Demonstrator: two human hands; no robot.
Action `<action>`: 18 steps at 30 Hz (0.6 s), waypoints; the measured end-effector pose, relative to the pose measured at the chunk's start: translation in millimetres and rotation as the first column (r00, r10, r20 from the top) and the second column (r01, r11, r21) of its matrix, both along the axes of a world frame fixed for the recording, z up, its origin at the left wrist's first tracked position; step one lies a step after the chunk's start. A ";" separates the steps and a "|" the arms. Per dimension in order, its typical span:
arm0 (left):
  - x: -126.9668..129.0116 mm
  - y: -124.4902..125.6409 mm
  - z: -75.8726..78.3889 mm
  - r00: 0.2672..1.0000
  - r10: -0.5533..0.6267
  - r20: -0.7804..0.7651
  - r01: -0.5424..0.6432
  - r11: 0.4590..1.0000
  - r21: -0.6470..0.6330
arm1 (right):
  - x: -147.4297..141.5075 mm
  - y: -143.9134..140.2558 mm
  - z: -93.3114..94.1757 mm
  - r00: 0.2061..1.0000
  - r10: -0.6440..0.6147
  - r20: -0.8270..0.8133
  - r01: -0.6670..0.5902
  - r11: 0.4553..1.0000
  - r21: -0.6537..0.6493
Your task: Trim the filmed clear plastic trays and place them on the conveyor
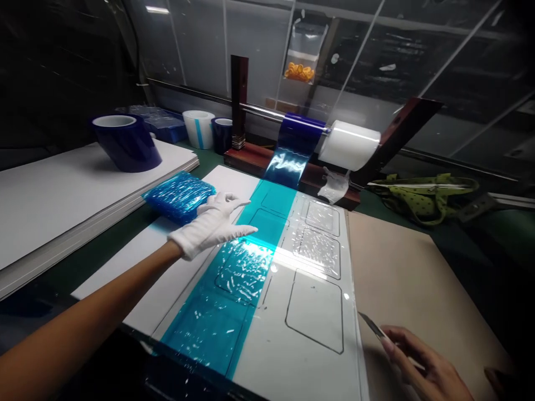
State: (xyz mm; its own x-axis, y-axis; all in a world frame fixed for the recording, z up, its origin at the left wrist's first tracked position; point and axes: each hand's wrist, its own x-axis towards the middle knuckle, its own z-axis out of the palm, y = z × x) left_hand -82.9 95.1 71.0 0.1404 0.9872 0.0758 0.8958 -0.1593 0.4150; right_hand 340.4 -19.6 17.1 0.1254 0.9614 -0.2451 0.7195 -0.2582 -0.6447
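Observation:
My left hand (213,225), in a white glove, lies with fingers spread at the left edge of a blue film strip (234,284). The strip runs from a blue roll (298,131) on a metal rod down across a white panel (309,334) with rounded rectangular cut-outs. A crumpled blue film pad (178,195) sits just left of the glove. My right hand (426,365), bare, holds a thin metal blade (371,324) at the panel's lower right edge, over a brown board (418,273).
A white roll (349,145) hangs on the same rod in a dark red stand (239,100). A dark blue roll (125,142) stands on stacked white sheets (50,195) at left; more rolls (199,128) behind. A green bag (422,195) lies at right.

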 end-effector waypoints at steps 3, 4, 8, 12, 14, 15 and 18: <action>41.8 -10.0 1.5 0.991 -0.133 -0.014 0.134 0.973 0.189 | 9.2 31.1 10.0 0.987 0.026 0.161 -0.032 0.999 0.035; 58.0 -11.5 -1.5 0.978 -0.202 -0.040 0.206 0.949 0.239 | 9.8 41.2 12.0 0.977 0.047 0.206 -0.058 0.997 0.049; 121.7 -2.3 -24.6 0.888 -0.444 -0.117 0.459 0.857 0.235 | 1.5 73.2 13.3 0.947 0.156 0.281 -0.173 0.984 0.038; 160.8 18.2 -46.2 0.855 -0.504 -0.124 0.519 0.838 0.171 | -13.8 90.0 10.8 0.953 0.201 0.226 -0.218 0.975 0.049; 168.2 24.1 -52.6 0.861 -0.491 -0.132 0.507 0.849 0.147 | -19.8 95.5 10.3 0.959 0.226 0.170 -0.238 0.970 0.057; 169.8 25.6 -54.6 0.865 -0.482 -0.138 0.498 0.856 0.139 | -21.6 98.1 10.2 0.962 0.239 0.133 -0.249 0.967 0.058; 170.6 27.6 -57.9 0.879 -0.448 -0.162 0.470 0.871 0.144 | -20.4 105.0 9.4 0.961 0.277 -0.018 -0.276 0.960 0.051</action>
State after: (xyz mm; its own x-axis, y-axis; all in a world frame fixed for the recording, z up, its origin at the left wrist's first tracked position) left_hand 87.8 122.7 13.1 0.5930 0.7816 0.1935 0.7447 -0.6238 0.2371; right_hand 320.0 85.5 26.5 -0.1526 0.9682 -0.1982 0.7421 -0.0202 -0.6700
